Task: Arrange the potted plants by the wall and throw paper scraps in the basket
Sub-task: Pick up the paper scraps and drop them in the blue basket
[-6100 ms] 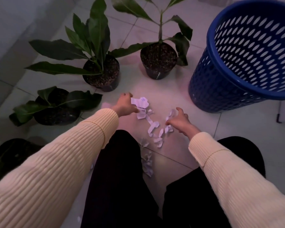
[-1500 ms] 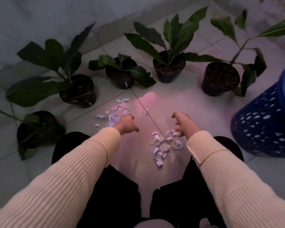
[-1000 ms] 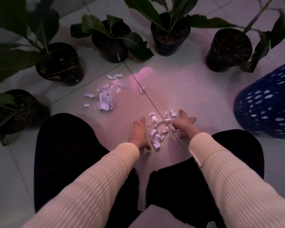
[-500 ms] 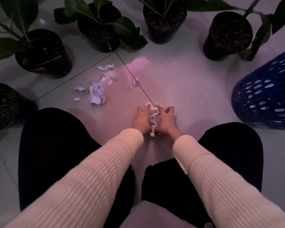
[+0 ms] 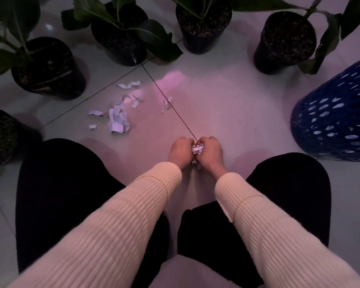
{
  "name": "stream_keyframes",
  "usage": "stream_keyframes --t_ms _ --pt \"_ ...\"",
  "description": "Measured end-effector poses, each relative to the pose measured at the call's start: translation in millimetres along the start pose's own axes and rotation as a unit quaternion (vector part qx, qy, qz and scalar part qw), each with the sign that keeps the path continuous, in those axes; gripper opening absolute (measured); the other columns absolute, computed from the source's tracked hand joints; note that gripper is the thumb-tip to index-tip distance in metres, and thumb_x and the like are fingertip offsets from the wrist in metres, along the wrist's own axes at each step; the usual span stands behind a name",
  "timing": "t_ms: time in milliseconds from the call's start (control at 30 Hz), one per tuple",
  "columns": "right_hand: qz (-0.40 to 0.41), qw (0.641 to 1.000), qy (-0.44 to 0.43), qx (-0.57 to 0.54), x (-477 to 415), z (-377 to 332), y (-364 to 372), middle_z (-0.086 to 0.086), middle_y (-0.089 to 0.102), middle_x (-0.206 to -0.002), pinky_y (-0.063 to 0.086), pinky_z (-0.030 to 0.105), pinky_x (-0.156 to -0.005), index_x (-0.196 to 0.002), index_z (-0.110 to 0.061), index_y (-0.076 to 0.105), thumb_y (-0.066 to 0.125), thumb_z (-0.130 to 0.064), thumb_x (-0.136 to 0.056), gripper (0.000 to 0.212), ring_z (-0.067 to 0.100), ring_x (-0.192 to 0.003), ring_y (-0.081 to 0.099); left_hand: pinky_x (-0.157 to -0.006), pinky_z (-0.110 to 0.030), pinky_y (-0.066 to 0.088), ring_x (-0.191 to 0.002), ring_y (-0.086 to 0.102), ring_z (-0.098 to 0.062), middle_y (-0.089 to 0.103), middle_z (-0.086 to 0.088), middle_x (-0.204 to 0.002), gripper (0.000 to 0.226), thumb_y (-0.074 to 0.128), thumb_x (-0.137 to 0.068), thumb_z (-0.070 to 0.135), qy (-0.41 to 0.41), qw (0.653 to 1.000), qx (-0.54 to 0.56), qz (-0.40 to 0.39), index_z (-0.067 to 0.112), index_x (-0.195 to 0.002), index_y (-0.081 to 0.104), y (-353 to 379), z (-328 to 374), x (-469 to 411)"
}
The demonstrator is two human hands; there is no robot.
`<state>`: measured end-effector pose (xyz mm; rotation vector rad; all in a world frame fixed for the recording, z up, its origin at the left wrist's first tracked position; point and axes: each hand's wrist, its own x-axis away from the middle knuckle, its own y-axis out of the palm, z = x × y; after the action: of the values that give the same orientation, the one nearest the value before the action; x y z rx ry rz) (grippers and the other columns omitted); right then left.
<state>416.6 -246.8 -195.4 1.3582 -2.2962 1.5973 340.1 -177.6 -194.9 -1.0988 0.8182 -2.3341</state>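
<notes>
- Black plastic pots stand in an arc on the pale tiled floor [image 5: 227, 104], five in sight, each filled with dark crumbly soil and holding a plant with long glossy green leaves
- one pot [image 5: 48, 69] sits at the left, another pot [image 5: 121, 40] beside it further back, a third pot [image 5: 204, 26] at top centre, a fourth pot [image 5: 283, 42] at the upper right, and a fifth pot [image 5: 2, 138] is cut by the left edge
- blue plastic basket [image 5: 333, 115] stands at the right, its rounded wall pierced with oval holes; its rim and inside are out of view, so I cannot tell what is in it
- left hand [image 5: 180, 151] and right hand [image 5: 210, 151] are pressed together low over the floor, fingers curled shut around a crumpled wad of paper scraps [image 5: 196, 148] that peeks out white between them
- loose scraps [image 5: 119, 119], thin and curled, lie scattered on the floor to the left, near the left-hand pots and well apart from the basket
- ribbed cream sleeves [image 5: 146, 196] cover both arms, over dark trousers [image 5: 60, 183] on bent knees
</notes>
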Motion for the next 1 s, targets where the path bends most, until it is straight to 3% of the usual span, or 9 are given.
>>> stream_keyframes --t_ms 133,300,467,567,700,833,1000 --pt "0.008 0.997 0.041 -0.067 -2 1 -5 0.014 0.068 -0.083 0.043 0.024 -0.064 -0.082 -0.008 0.073 0.066 -0.019 -0.077 0.014 0.03 -0.078 0.066 -0.07 -0.027 0.039 -0.092 0.063 -0.035 0.069 -0.021 -0.095 0.015 0.055 -0.078 0.004 -0.008 1.0 -0.002 -0.019 0.003 -0.085 0.069 -5 3 -6" --pt "0.003 0.992 0.042 -0.12 -11 -2 -26 0.006 0.065 -0.068 0.045 0.024 -0.067 -0.075 -0.015 0.073 0.074 -0.029 -0.077 0.014 0.017 -0.07 0.06 -0.078 -0.032 0.047 -0.094 0.064 -0.035 0.071 -0.023 -0.095 0.018 0.059 -0.079 0.007 0.02 1.0 0.008 0.0 0.003 -0.091 0.071 -20 14 -14" --pt "0.032 0.988 0.046 -0.146 -19 -13 -54 0.005 0.061 -0.061 0.042 0.022 -0.062 -0.064 -0.015 0.068 0.076 -0.03 -0.073 0.018 0.009 -0.066 0.055 -0.073 -0.043 0.057 -0.08 0.07 -0.038 0.07 -0.03 -0.083 0.012 0.063 -0.079 0.007 0.025 0.997 0.072 0.024 -0.004 -0.081 0.068 -40 33 -19" --pt "0.049 0.985 0.038 -0.161 -19 -24 -76 0.005 0.068 -0.068 0.047 0.023 -0.067 -0.073 -0.014 0.075 0.075 -0.03 -0.073 0.016 0.01 -0.07 0.059 -0.07 -0.044 0.058 -0.076 0.07 -0.036 0.071 -0.026 -0.078 0.01 0.059 -0.077 0.003 0.039 0.995 0.075 0.045 -0.002 -0.076 0.068 -59 48 -21" --pt "0.118 0.975 0.026 -0.188 -20 -41 -119 0.003 0.073 -0.077 0.05 0.025 -0.068 -0.081 -0.014 0.077 0.079 -0.038 -0.071 0.026 0.013 -0.074 0.064 -0.071 -0.043 0.058 -0.077 0.069 -0.034 0.071 -0.023 -0.079 0.011 0.062 -0.079 0.006 0.083 0.989 0.088 0.083 -0.002 -0.078 0.069 -92 82 -24" --pt "0.22 0.958 -0.003 -0.183 -13 -60 -182 -0.001 0.067 -0.075 0.037 0.017 -0.06 -0.09 -0.012 0.077 0.077 -0.037 -0.073 0.03 0.01 -0.073 0.061 -0.071 -0.036 0.054 -0.078 0.067 -0.033 0.071 -0.021 -0.076 0.011 0.063 -0.077 0.008 0.161 0.974 0.088 0.131 0.0 -0.077 0.07 -131 139 -21" --pt "0.344 0.922 -0.02 -0.175 11 -71 -263 -0.001 0.069 -0.086 0.046 0.022 -0.067 -0.098 -0.013 0.075 0.076 -0.029 -0.078 0.026 0.01 -0.077 0.06 -0.064 -0.026 0.036 -0.084 0.064 -0.029 0.072 -0.018 -0.084 0.012 0.063 -0.074 0.006 0.266 0.942 0.096 0.179 0.004 -0.082 0.072 -166 223 -10"
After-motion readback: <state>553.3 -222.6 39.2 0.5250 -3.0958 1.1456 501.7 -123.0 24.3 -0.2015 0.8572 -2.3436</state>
